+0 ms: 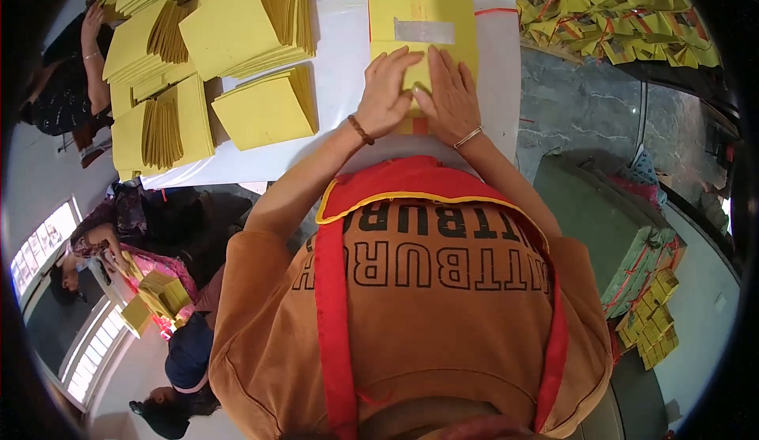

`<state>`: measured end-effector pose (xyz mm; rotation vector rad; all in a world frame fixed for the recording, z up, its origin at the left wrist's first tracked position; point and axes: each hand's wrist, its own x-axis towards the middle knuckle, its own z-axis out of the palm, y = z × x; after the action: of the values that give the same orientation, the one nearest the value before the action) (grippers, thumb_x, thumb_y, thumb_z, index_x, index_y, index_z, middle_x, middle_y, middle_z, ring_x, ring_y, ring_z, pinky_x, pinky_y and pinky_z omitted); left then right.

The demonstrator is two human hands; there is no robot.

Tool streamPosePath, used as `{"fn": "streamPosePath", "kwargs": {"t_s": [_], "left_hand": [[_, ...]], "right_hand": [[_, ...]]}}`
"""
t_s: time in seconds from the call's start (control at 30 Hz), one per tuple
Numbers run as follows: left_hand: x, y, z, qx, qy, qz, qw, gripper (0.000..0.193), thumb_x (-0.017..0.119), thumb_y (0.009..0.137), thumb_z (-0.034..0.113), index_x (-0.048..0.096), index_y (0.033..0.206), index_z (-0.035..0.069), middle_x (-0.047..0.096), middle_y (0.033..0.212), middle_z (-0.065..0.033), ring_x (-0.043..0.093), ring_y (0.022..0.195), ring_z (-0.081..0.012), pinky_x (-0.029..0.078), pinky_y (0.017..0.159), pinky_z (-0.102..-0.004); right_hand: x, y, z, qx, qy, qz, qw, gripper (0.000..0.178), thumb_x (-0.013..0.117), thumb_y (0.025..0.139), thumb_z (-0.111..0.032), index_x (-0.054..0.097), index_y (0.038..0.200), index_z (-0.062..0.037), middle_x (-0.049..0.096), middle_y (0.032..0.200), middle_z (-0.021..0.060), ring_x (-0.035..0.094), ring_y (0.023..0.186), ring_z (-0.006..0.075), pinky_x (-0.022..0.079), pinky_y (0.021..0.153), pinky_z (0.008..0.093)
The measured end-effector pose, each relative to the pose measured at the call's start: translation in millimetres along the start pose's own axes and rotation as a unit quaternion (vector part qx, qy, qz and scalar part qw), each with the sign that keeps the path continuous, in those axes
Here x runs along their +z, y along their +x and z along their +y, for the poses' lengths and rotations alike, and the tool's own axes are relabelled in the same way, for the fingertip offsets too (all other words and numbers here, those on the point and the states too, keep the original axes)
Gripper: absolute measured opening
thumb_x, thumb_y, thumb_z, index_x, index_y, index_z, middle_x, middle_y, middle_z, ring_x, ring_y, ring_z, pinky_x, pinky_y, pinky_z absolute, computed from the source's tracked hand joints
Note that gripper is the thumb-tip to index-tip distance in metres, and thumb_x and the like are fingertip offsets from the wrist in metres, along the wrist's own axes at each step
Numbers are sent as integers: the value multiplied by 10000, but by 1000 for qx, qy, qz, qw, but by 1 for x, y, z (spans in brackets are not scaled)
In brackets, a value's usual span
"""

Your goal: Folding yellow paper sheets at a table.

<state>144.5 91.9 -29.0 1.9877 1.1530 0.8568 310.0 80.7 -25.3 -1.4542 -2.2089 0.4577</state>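
In front of me on the white table lies a yellow paper piece with a silvery rectangle near its far end. A crease or overlapping edge crosses it just below that rectangle. My left hand rests on its left half, fingers slightly bent and apart. My right hand lies nearly flat on the right half, fingers stretched toward the far side. The two thumbs come close together at the middle. A small orange-red patch shows at the near edge. The paper under my palms is hidden.
Stacks of folded yellow paper fill the table's left side, with a smaller pile nearest my left arm. More yellow papers with red strips lie beyond the right edge. A green-covered block stands at right. Other people sit at left.
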Motion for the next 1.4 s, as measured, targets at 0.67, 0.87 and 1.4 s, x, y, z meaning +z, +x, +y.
{"fn": "streamPosePath", "kwargs": {"t_s": [0.67,0.87,1.4], "left_hand": [[-22,-9,-8,37,251,-67,965,854,636,690,590,338,1381,186,225,1446,-159,176,1325,-397,202,1039,-516],[-27,-9,16,93,337,-66,935,669,644,721,479,461,1278,157,339,1391,-136,303,1276,-328,264,1003,-495],[-45,-17,59,130,325,-35,936,480,563,732,150,520,1202,63,567,1015,-53,534,929,-241,423,742,-347]], "right_hand": [[-9,-3,14,25,-143,-26,989,770,514,808,-548,311,1364,-54,256,1448,122,232,1337,296,151,1035,588],[-4,-3,19,20,-129,-6,991,789,525,797,-554,302,1375,-67,252,1451,128,227,1341,304,176,1031,578],[-36,5,46,118,505,150,842,458,483,905,-60,367,1348,-43,430,1348,105,413,1238,204,329,1015,327]]}}
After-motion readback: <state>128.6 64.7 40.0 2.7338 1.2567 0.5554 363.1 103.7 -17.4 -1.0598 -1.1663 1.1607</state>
